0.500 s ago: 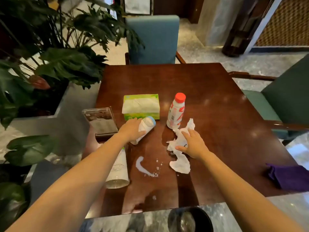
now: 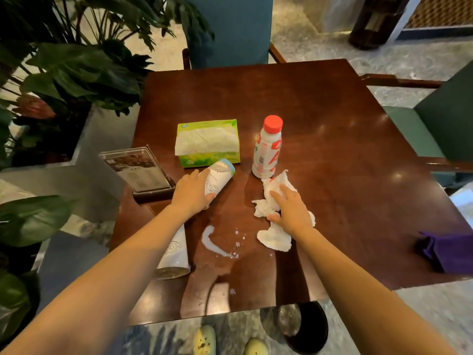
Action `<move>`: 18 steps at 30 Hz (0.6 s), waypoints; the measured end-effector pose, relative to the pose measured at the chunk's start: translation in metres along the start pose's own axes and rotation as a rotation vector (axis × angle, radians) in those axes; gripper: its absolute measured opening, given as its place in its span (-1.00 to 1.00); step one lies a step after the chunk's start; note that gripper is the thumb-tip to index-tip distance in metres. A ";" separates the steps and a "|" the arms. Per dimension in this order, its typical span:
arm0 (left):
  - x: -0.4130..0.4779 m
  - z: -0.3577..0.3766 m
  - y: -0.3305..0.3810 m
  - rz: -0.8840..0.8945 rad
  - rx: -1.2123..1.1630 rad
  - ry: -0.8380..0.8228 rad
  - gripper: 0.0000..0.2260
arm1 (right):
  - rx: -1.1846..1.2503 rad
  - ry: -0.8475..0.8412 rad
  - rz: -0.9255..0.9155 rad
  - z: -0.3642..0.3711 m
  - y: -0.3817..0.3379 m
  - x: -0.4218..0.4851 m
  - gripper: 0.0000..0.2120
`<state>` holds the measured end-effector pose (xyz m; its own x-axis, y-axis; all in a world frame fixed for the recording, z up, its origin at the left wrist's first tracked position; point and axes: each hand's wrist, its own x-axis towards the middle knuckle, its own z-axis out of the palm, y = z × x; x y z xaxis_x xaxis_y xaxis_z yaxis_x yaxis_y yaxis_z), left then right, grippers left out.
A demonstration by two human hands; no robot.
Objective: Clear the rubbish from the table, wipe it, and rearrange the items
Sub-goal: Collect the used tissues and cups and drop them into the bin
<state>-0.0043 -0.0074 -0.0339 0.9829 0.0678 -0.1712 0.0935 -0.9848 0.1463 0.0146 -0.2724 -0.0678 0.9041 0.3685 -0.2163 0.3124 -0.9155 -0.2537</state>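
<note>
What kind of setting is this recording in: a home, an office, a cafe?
Probably a cafe or hotel lounge: a dark wooden table carries an acrylic menu stand, upholstered armchairs surround it, and large planters stand on polished stone flooring.

A square dark-brown polished wooden table (image 2: 320, 103) stands on grey marbled stone floor (image 2: 320, 44). Teal upholstered chairs (image 2: 238, 29) stand at its far and right edges; large-leaved green plants (image 2: 76, 67) border its left edge.

leafy plant (image 2: 76, 70), blue chair (image 2: 238, 29), green chair (image 2: 445, 119), yellow shoes (image 2: 204, 339)
</note>
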 end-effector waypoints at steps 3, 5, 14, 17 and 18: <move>0.002 0.001 -0.001 0.010 0.001 -0.008 -0.34 | -0.111 0.089 -0.049 -0.001 0.005 0.005 -0.50; 0.003 0.001 -0.002 0.010 -0.006 -0.011 -0.34 | -0.133 0.150 -0.089 -0.004 0.010 0.009 -0.53; 0.004 0.004 -0.003 0.001 -0.019 -0.022 -0.34 | 0.036 0.033 -0.001 -0.012 0.014 0.016 -0.67; 0.005 0.003 -0.003 0.007 -0.020 -0.020 -0.35 | 0.074 0.048 0.040 -0.019 0.017 0.020 -0.74; 0.005 0.003 -0.003 0.008 -0.017 -0.018 -0.35 | 0.106 0.058 0.061 -0.022 0.017 0.020 -0.76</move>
<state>-0.0004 -0.0045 -0.0382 0.9806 0.0573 -0.1875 0.0888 -0.9824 0.1644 0.0443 -0.2848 -0.0553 0.9367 0.2998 -0.1808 0.2264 -0.9127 -0.3402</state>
